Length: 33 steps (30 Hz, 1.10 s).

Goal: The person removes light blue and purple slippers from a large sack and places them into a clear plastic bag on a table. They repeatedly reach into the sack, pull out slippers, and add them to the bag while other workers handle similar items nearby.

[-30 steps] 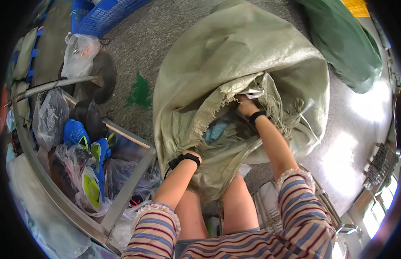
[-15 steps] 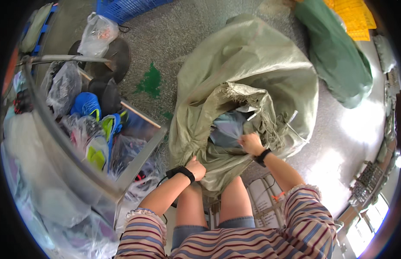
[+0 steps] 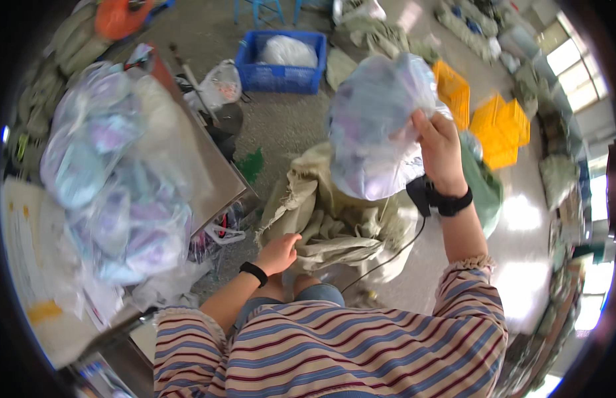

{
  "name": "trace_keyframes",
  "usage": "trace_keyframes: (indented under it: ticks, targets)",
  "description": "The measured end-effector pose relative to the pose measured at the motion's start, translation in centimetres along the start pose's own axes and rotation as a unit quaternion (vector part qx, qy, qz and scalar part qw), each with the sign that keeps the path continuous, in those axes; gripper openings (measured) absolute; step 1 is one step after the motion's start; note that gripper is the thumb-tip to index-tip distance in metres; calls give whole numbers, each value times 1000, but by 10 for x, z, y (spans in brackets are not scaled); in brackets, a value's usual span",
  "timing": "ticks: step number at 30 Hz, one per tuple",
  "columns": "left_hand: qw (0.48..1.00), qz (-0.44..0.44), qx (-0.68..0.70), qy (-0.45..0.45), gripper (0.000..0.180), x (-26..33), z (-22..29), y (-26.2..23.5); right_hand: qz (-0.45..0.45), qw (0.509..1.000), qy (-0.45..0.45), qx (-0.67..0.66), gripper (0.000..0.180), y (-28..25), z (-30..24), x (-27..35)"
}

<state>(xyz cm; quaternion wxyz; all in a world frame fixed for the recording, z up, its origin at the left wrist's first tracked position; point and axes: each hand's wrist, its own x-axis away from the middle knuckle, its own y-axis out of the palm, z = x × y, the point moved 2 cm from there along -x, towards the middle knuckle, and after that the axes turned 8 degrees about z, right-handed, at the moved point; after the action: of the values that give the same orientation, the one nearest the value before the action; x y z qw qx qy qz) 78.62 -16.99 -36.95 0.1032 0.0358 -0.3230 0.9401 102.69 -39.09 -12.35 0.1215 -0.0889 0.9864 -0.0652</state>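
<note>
plastic bag (image 3: 369,129): in right hand (image 3: 443,151) | woven sack (image 3: 348,229): by left hand (image 3: 277,255)

Has drawn a filled clear plastic bag (image 3: 371,126), pale blue and lilac, out of the sack (image 3: 348,232) with the right hand (image 3: 442,149). Now holds it raised above. Has shifted the view, bringing blue stool legs (image 3: 257,12) and more of the blue crate (image 3: 278,81) into sight.

Workshop or storeroom: woven sack (image 3: 344,237), blue crate (image 3: 280,79), yellow crates (image 3: 497,136), grey floor (image 3: 278,126).
</note>
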Motion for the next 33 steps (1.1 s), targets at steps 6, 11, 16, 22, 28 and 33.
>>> trace_keyframes:
  ticks: [6,11,16,22,28,33]
  targets:
    - [941,291,-48,166,59,49,129,-133,-221,968,-115,-11,21,77,-172,6]
    - [845,482,-44,226,85,129,213,-197,-297,902,-311,23,18,122,-281,111]
    - [805,553,-90,195,43,282,252,-227,-477,713,-502,-107,27,174,-318,188]
    - [692,696,107,160,26,529,226,-203,-713,584,-325,-214,28,379,-382,375]
    - [481,866,122,56,25,711,240,-160,-784,416,-378,-261,30,508,-445,526]
    - [278,956,11,-97,25,812,247,-107,-745,305,-573,-154,24,639,-483,637]
